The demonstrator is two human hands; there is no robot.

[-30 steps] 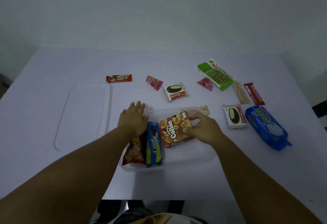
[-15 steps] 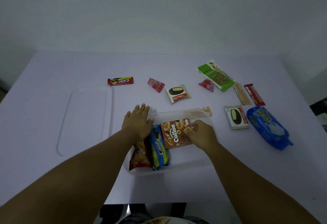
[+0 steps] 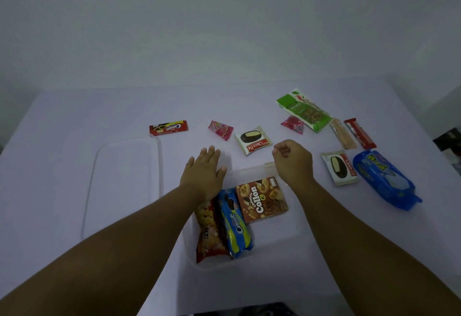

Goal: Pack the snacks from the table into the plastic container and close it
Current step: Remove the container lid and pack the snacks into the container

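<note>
Right hand (image 3: 293,159) lifted, seemingly empty.

Off-task: wall (image 3: 224,28), two dark objects.
Plain wall behind the table's (image 3: 74,121) far edge; one dark object (image 3: 449,138) past its right edge, another (image 3: 269,310) below its near edge, both unclear.

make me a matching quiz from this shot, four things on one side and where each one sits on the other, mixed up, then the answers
Things:
1. Collon box
2. clear lid
3. blue bag
4. green pack

Places:
A. flat on the table, left of the container
B. far right on the table, nearest the person
C. inside the container, beside the Oreo pack
D. far side of the table, right of centre

Pairs: 1-C, 2-A, 3-B, 4-D
</note>
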